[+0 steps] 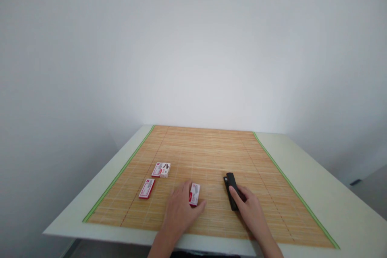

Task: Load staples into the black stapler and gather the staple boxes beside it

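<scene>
While the right hand (pixel 249 205) grips a long black stapler (pixel 231 181) near the bench's (pixel 121 234) front edge, the left hand (pixel 179 205) spreads unclenched around a small white-and-red cardboard box (pixel 195 193), which its sideways nudge could push askew.

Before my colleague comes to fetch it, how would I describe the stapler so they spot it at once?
On the pale table lies a straw-coloured mat with green edges. On its nearer half, the right hand holds the stapler. It is long and black, unlike the small red-and-white boxes to its left.
</scene>
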{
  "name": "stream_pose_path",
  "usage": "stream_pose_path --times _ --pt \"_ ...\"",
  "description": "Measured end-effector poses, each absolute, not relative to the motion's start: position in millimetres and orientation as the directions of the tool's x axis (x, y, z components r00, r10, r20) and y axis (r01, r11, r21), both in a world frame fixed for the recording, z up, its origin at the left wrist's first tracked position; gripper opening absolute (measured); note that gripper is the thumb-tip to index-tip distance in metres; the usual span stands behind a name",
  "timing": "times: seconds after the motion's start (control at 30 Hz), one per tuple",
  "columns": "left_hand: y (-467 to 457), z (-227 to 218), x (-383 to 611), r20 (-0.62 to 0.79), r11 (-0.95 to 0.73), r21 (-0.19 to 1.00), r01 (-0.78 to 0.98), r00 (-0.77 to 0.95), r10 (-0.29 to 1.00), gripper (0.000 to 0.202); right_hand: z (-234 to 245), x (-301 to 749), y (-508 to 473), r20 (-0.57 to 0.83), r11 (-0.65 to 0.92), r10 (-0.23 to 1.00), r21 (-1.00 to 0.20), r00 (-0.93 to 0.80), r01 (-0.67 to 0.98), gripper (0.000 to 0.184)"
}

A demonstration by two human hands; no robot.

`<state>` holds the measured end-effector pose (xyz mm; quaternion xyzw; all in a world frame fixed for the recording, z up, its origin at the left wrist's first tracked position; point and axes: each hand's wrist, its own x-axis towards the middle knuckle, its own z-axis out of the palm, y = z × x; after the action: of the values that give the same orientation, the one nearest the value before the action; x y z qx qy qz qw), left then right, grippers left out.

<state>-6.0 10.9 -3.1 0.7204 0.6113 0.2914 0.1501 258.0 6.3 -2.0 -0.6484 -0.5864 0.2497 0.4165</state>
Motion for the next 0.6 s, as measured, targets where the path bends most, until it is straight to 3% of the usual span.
stream_pose_path --times 0.07,0.13,0.3,0.6 --pt "11.1 -3.3 -23.4 0.208 -0.249 0.61 0.752 0.151 0.966 0.075 -2.4 258.7 3.0 0.148 0.035 0.975 -0.836 0.165 0.547 0.051" --pt "11.1 1.0 -35.2 0.163 -0.299 0.639 0.709 0.255 0.953 0.085 -2.4 258.5 0.6 0.127 0.033 0.982 -0.846 0.141 0.532 0.053" --pt "11.1 17.3 -27.6 0.099 -0.294 0.672 0.679 0.31 0.945 0.068 1.0 246.8 -4.0 0.115 0.05 0.988 -0.867 0.102 0.495 0.055" --pt "7.7 8.3 21.0 0.176 -0.338 0.684 0.647 0.303 0.937 0.065 0.6 206.0 -9.0 0.13 0.101 0.991 -0.881 0.031 0.463 0.057"
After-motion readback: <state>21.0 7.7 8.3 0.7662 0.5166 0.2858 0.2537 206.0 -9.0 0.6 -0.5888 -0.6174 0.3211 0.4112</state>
